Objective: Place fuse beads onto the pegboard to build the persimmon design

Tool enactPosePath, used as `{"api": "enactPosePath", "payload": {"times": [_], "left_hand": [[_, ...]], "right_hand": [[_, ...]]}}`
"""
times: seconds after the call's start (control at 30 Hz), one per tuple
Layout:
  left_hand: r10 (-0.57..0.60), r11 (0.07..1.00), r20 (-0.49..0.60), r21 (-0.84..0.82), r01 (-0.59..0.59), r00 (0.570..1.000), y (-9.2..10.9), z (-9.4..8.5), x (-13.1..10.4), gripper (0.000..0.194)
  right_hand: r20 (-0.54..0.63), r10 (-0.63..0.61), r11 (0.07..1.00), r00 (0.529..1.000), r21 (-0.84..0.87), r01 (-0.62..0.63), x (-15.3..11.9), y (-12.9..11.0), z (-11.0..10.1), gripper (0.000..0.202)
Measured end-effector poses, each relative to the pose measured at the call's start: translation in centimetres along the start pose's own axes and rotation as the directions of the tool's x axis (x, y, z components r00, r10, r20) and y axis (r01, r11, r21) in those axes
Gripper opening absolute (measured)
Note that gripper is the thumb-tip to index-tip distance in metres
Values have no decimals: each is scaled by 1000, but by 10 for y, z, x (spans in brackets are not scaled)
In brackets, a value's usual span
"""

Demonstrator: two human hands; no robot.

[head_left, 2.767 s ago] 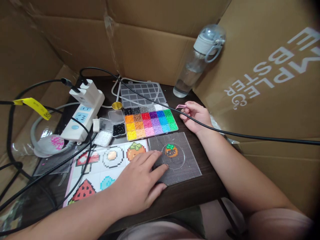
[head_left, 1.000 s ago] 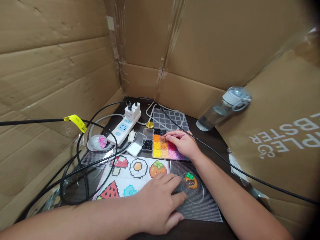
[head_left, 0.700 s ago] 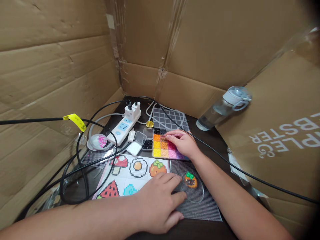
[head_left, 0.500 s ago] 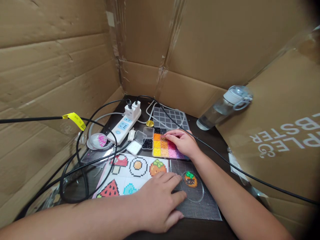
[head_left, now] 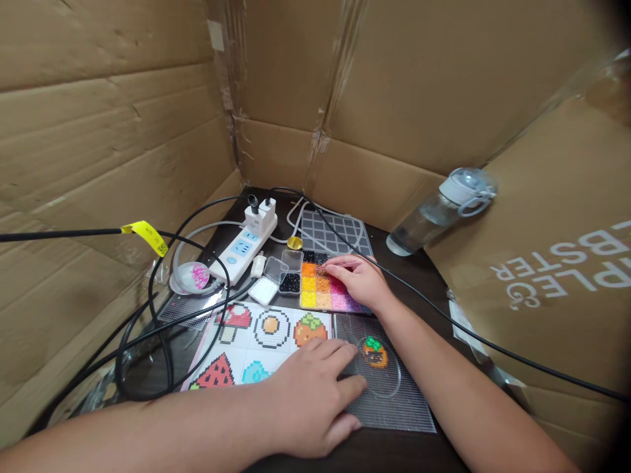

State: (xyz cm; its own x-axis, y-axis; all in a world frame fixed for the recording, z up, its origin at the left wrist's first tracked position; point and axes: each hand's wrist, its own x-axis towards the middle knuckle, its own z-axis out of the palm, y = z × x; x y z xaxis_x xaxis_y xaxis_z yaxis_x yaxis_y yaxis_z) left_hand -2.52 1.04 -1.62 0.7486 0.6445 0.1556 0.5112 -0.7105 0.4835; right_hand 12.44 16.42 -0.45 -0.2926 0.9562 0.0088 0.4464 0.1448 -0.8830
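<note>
Pinched in my right hand (head_left: 357, 279) is a pair of pink tweezers (head_left: 340, 265), its tip over the orange and brown compartments of the bead box (head_left: 309, 300). Whether a bead sits in the tip is too small to tell. My left hand (head_left: 320, 397) lies with fingers spread across the edge of the pattern sheet (head_left: 290, 358) and the clear pegboard (head_left: 394, 414). On the pegboard is a bead persimmon (head_left: 374, 353), orange with green leaves and dark gaps in its middle. A matching persimmon picture (head_left: 309, 330) is printed on the sheet.
Small boxes of black beads (head_left: 289, 284) and white beads (head_left: 263, 290) stand left of the bead box. Behind are a power strip (head_left: 244, 249), a grid lid (head_left: 335, 233) and a water bottle (head_left: 424, 220). Black cables (head_left: 409, 279) cross the table; cardboard walls (head_left: 394, 85) enclose it.
Both hands keep nearly the same place, the tweezers still over the bead box. The whole view has shifted very slightly.
</note>
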Motion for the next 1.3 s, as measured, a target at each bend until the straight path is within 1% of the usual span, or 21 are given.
{"api": "enactPosePath", "payload": {"times": [0.13, 0.2, 0.3, 0.4, 0.5, 0.63, 0.7, 0.77, 0.83, 0.9, 1.0, 1.1, 1.2, 1.3], "left_hand": [[6, 1000, 1, 6, -6, 1000, -1, 0, 0, 43], [9, 1000, 0, 11, -9, 1000, -1, 0, 0, 43], [8, 1000, -6, 11, -8, 1000, -1, 0, 0, 44], [12, 1000, -15, 10, -12, 1000, 0, 0, -1, 43], [16, 1000, -27, 11, -16, 1000, 0, 1, -1, 43], [19, 1000, -43, 4, -19, 999, -1, 2, -1, 42], [24, 1000, -52, 4, -23, 998, -2, 4, -1, 42], [31, 1000, -57, 9, -30, 998, -3, 5, -1, 41], [38, 999, -53, 20, -37, 998, -4, 6, -1, 41], [51, 998, -44, 26, -50, 998, -4, 7, 0, 39], [55, 998, -46, 17, -54, 997, -5, 9, 0, 36], [53, 999, -48, 15, -53, 997, -5, 10, 1, 35], [62, 998, -37, 30, -60, 997, -5, 10, 2, 36], [61, 997, -26, 46, -60, 998, -5, 10, 2, 37]], "right_hand": [[-61, -27, 998, 998, -63, 24, -1, 0, -2, 17], [-86, -43, 998, 995, -45, 39, -2, 0, -3, 17], [-119, -16, 993, 993, 111, 30, -4, -2, -5, 19], [-114, 39, 959, 993, 283, -6, -5, -5, -7, 26], [-111, 90, 942, 990, 332, -49, -7, -5, -15, 33], [-210, 178, 913, 961, 401, -82, -17, -5, -33, 37], [-257, 205, 901, 945, 426, -80, -29, -5, -43, 35], [-317, 226, 906, 921, 417, -79, -47, -6, -53, 33], [-378, 233, 921, 896, 382, -79, -68, -5, -61, 30], [-428, 217, 942, 877, 326, -74, -92, -2, -65, 27], [-442, 184, 964, 878, 256, -73, -128, 8, -61, 25], [-408, 178, 967, 895, 243, -82, -157, 23, -50, 22], [-389, 117, 985, 914, 162, -57, -172, 35, -40, 17], [-380, 58, 995, 923, 94, -24, -174, 38, -35, 12]]}}
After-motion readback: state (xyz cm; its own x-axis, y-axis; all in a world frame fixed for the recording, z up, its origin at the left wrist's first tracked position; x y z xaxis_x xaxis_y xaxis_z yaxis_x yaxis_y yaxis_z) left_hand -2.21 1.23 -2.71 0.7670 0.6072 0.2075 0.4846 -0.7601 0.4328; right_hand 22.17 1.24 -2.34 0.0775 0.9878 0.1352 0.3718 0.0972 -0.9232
